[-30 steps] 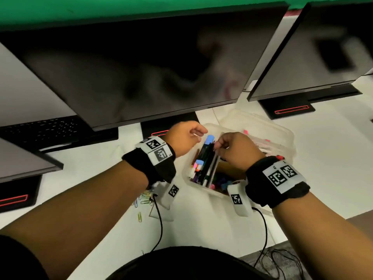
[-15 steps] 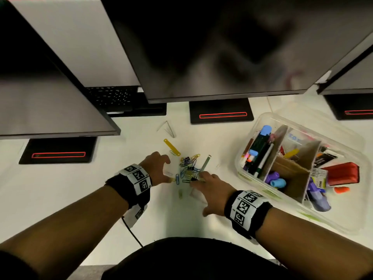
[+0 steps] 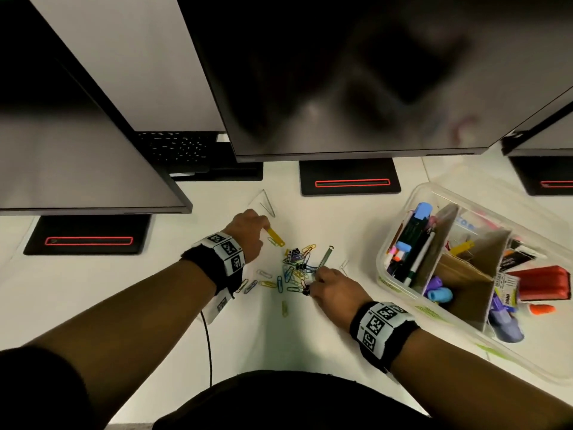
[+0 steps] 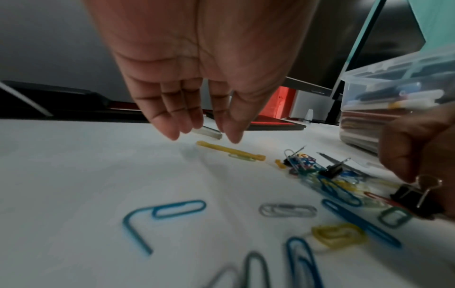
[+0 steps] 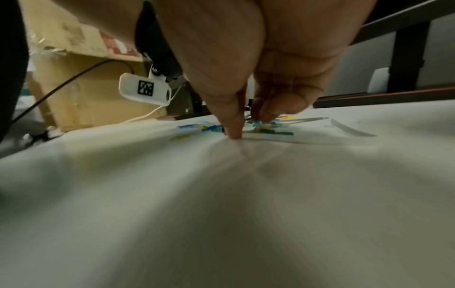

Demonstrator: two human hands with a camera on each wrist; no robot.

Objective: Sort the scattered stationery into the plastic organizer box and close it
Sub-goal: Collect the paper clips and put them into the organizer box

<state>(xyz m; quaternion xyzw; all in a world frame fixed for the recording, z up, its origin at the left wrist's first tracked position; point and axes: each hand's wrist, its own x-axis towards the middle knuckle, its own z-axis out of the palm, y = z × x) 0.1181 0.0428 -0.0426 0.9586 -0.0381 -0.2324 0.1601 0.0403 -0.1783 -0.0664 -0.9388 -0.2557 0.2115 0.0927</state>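
A pile of coloured paper clips (image 3: 294,270) and small black binder clips lies on the white desk. My left hand (image 3: 263,226) hovers open, fingers straight, its tips just above the far end of a yellow plastic strip (image 4: 231,152). My right hand (image 3: 310,287) has its fingers curled and pinches a black binder clip (image 4: 416,198) at the pile's near edge; its thumb tip (image 5: 232,134) touches the desk. The clear organizer box (image 3: 384,274) stands open at the right, with markers, pens and cardboard dividers inside.
Dark monitors overhang the back of the desk, with black stands (image 3: 350,178) below them. A thin green-grey rod (image 3: 324,259) and clear plastic strips (image 3: 268,204) lie near the pile. A cable (image 3: 208,342) runs from my left wrist. Loose clips (image 4: 177,209) lie toward me.
Both hands left the organizer box and came to the clip pile. My left hand then reached farther to the yellow strip, and my right hand's fingers curled onto the binder clip.
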